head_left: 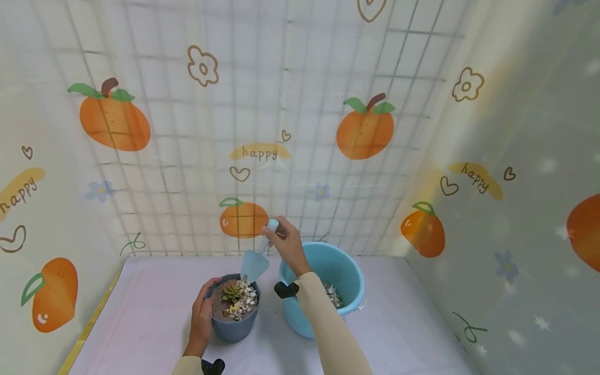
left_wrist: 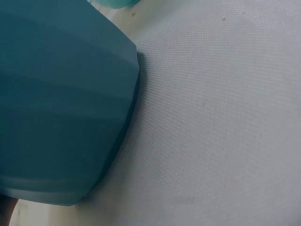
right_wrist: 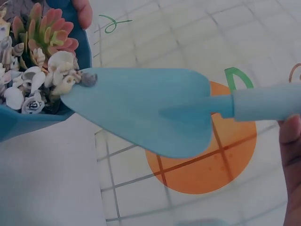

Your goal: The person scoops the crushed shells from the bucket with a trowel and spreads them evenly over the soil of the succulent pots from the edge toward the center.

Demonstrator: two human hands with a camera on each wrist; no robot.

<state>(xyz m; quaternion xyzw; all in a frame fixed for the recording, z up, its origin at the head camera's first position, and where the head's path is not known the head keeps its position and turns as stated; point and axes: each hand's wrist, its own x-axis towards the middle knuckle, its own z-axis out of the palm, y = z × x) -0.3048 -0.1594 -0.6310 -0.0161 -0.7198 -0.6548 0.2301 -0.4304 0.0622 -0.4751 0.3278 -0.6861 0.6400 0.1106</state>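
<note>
A dark blue-grey plant pot (head_left: 234, 330) stands on the table with a green and reddish succulent (head_left: 231, 293) in it. Small white seashells (head_left: 247, 298) cover the soil on the plant's right side. My left hand (head_left: 201, 319) holds the pot at its left side, fingers at the rim. In my right hand (head_left: 288, 245) is the handle of a light blue trowel (head_left: 254, 264), tilted with its tip down over the pot's rim. In the right wrist view, a few shells lie at the trowel's tip (right_wrist: 77, 94), against the shells in the pot. The pot's wall (left_wrist: 61, 103) fills the left wrist view's left side.
To the right of the pot stands a light blue bucket (head_left: 300, 320) with more shells (head_left: 332, 295) at its bottom; my right forearm crosses in front of it. A white cloth covers the table (head_left: 145, 307). A printed curtain (head_left: 178, 208) over a wire grid rises behind.
</note>
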